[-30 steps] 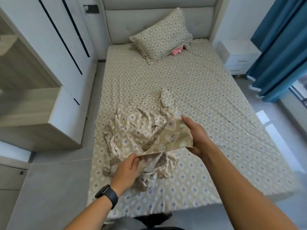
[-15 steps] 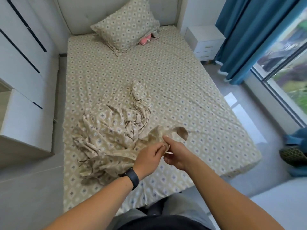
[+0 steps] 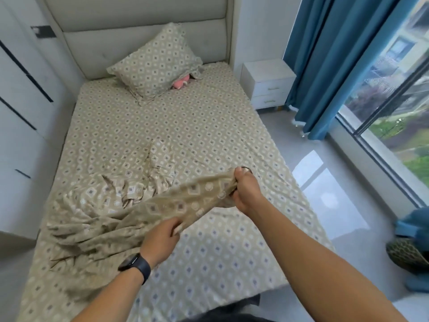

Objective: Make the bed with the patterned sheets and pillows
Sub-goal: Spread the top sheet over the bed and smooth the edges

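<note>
A beige diamond-patterned fitted sheet covers the bed [image 3: 185,126]. A loose sheet of the same pattern [image 3: 111,205] lies crumpled on the near left half of the bed. My right hand [image 3: 246,191] grips one bunched end of it, lifted above the mattress. Lower and nearer to me, my left hand [image 3: 160,240], with a black watch on its wrist, pinches the same edge, and the cloth stretches between the two hands. A patterned pillow [image 3: 155,66] leans on the padded headboard, with a pink object [image 3: 181,83] showing from under its right side.
White wardrobe doors [image 3: 25,108] stand close along the bed's left side. A white nightstand [image 3: 267,84] sits at the head on the right, by blue curtains [image 3: 336,61] and a floor-length window. Grey floor runs along the bed's right side. A dark patterned item [image 3: 408,254] lies at far right.
My hands, close together half a second ago, have moved apart along the sheet's edge. The right hand has gone up and to the right, pulling the cloth taut.
</note>
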Motion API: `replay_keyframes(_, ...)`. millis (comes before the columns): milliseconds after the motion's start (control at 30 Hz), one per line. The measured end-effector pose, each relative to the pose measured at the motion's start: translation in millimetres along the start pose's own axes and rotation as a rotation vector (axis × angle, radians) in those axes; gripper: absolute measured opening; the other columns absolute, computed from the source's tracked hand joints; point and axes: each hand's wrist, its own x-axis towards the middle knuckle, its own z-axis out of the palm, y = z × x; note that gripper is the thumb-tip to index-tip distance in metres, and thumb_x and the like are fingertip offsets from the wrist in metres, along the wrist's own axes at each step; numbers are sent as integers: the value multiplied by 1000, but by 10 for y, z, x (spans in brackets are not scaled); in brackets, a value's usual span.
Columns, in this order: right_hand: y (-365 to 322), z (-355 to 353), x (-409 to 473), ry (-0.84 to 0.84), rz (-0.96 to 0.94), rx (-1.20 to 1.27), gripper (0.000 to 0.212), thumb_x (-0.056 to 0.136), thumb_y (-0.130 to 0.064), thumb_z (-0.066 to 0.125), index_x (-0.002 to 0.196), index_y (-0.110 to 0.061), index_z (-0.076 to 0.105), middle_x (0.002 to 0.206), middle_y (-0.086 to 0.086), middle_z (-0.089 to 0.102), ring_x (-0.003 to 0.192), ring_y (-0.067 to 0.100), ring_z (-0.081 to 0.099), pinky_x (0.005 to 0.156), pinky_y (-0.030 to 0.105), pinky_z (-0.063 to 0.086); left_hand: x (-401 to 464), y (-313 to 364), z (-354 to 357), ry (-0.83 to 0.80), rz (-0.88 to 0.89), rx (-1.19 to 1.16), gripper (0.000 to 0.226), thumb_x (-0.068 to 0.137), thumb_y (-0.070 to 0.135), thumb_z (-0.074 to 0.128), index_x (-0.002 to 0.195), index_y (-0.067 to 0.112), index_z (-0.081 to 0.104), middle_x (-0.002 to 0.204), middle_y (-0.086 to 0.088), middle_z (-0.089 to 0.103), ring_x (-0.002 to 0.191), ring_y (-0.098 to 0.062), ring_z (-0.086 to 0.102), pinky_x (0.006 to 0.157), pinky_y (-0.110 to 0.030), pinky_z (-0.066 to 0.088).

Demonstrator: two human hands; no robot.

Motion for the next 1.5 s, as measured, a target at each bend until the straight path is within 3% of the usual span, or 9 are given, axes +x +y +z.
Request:
replay_keyframes(100, -812, -614, 297, 48, -105, 107, 24, 108, -27, 46, 91, -10, 51, 88, 12, 57, 79, 28, 58, 89, 47, 55, 399, 512, 150, 81, -30, 75, 8, 90, 14, 58, 94, 19, 62, 92, -2, 64, 85, -27, 62, 69, -40, 52)
replay_keyframes(367, -2617, -2371, 521, 497, -387, 337, 18, 99, -23, 56, 81, -17, 56, 85, 2, 64, 65, 15, 63, 57, 25, 56, 1275, 1598, 243, 230, 91, 129, 19, 94, 9, 54, 100, 24, 64, 101, 3, 53, 87, -25, 58, 73, -40, 53)
replay_keyframes(533, -2707, -3417, 287, 483, -469, 595, 20, 106, -31, 47, 104, -13, 58, 106, 9, 68, 82, 23, 68, 76, 36, 60, 1485, 2685, 593, 75, 149, -130, 18, 96, 7, 48, 92, 16, 63, 82, -4, 65, 75, -30, 61, 59, -36, 42)
replay_keyframes(667, -1985, -4137, 403, 417, -290, 467, 35, 106, -44, 44, 120, -15, 58, 125, 10, 64, 102, 27, 65, 79, 43, 54, 1231, 3020, 1174, -49, 151, -201, 23, 97, 8, 45, 107, 15, 64, 102, 0, 68, 93, -25, 62, 79, -39, 50)
replay_keyframes(833, -527, -4276, 703, 178, 385, 106, 80, 89, -71, 58, 143, -13, 44, 131, 8, 56, 116, 33, 59, 101, 54, 50, 872, 3211, 1850, -295, 127, -78, 26, 99, 9, 44, 92, 30, 58, 92, -2, 65, 89, -26, 61, 71, -30, 41)
replay_keyframes(1033, -104, -4096, 854, -135, 684, 75, 23, 95, -28, 66, 94, -8, 55, 78, 8, 54, 68, 21, 55, 72, 37, 58, 732, 3745, 2426, -345, 137, 145, 24, 93, 8, 44, 105, 21, 60, 104, 2, 62, 93, -21, 58, 80, -34, 46)
replay_keyframes(1133, -349, -4139, 993, 40, 548, 117, 10, 101, -10, 51, 98, -4, 59, 85, 12, 63, 77, 24, 62, 66, 38, 56, 719, 3806, 2532, -293, 67, 206, 33, 97, 9, 43, 125, 22, 56, 122, 2, 57, 107, -22, 56, 86, -34, 47)
replay_keyframes(1300, -726, -4230, 1054, 196, 348, 157, 27, 96, -22, 46, 106, -11, 69, 107, 13, 75, 101, 34, 71, 94, 52, 57, 838, 3683, 2407, -212, -159, 365, 56, 99, 1, 42, 151, 24, 43, 153, -1, 46, 137, -24, 45, 102, -35, 44)
replay_keyframes(1500, -1540, -4742, 1146, 455, 54, 250, 20, 88, -20, 45, 79, -12, 61, 74, 5, 62, 62, 21, 61, 60, 31, 50, 1122, 3666, 2123, -47, -232, 435, 44, 94, 3, 53, 135, 20, 59, 135, -6, 61, 124, -28, 56, 95, -41, 53)
